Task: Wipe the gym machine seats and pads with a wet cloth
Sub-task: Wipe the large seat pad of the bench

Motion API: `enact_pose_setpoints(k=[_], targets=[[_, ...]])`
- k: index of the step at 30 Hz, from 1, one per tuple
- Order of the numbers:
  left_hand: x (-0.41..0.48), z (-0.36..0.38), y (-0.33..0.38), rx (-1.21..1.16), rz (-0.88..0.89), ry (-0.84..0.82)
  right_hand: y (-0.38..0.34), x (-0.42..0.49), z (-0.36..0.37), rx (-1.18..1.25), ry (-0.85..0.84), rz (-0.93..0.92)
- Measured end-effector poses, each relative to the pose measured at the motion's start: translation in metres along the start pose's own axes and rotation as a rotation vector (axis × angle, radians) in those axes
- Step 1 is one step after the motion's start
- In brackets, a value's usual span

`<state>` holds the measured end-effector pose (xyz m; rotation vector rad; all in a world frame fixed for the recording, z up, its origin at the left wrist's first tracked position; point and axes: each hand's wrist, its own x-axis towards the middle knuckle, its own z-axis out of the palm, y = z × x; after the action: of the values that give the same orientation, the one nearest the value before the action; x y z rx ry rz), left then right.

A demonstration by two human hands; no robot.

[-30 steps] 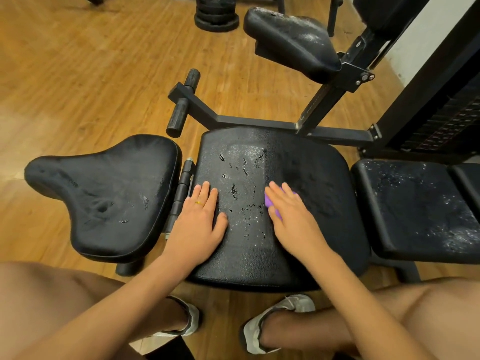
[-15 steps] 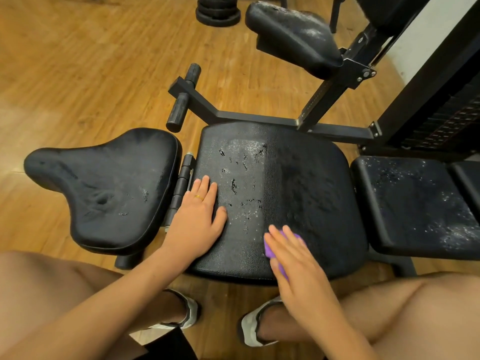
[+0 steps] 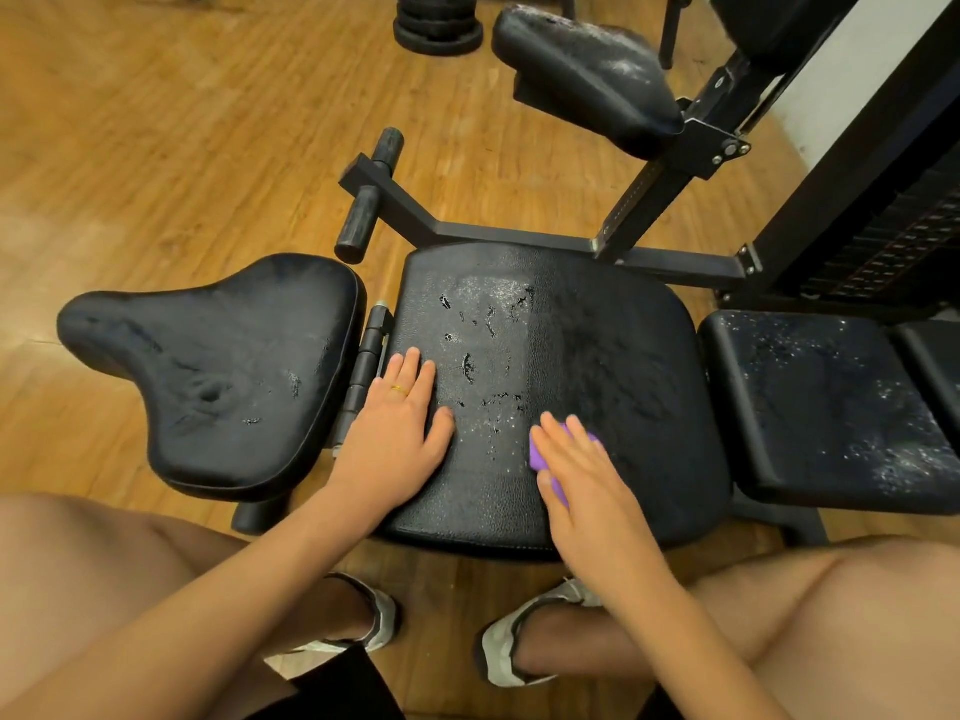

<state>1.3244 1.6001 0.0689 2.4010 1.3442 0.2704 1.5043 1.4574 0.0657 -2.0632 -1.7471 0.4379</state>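
A black, cracked middle seat pad (image 3: pixel 613 366) lies in front of me. My right hand (image 3: pixel 584 475) presses a purple cloth (image 3: pixel 540 454) flat onto its near part with straight fingers; only slivers of the cloth show. My left hand (image 3: pixel 397 433), with a gold ring, rests flat on the pad's left edge. The pad's right half looks darker and wet. A curved black pad (image 3: pixel 208 366) sits to the left. A dusty, speckled pad (image 3: pixel 826 402) sits to the right. Another worn pad (image 3: pixel 582 70) stands raised at the back.
A black steel frame (image 3: pixel 519 233) with foam-covered handles (image 3: pixel 363 215) runs behind the middle pad. The weight stack (image 3: pixel 904 241) stands at the far right. Weight plates (image 3: pixel 436 18) lie on the wooden floor at the top. My knees and shoes are below the pads.
My right hand slid the cloth from the pad's middle toward the near edge, then came slightly back up. My left hand stayed in place.
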Motion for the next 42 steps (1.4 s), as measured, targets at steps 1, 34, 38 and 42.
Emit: enact_pose_setpoints(k=[1, 34, 38, 42], targets=[[0.001, 0.000, 0.000, 0.001, 0.001, 0.000, -0.002, -0.014, 0.000, 0.011, -0.007, -0.017], [0.005, 0.004, -0.002, -0.009, 0.013, 0.002, 0.036, 0.213, -0.036, -0.048, 0.077, 0.090], [0.004, 0.004, -0.002, 0.012, 0.026, 0.006, 0.033, 0.184, -0.028, -0.065, 0.054, 0.060], [0.003, 0.004, -0.005, 0.012, 0.016, 0.014, 0.022, 0.101, -0.016, -0.027, 0.003, -0.025]])
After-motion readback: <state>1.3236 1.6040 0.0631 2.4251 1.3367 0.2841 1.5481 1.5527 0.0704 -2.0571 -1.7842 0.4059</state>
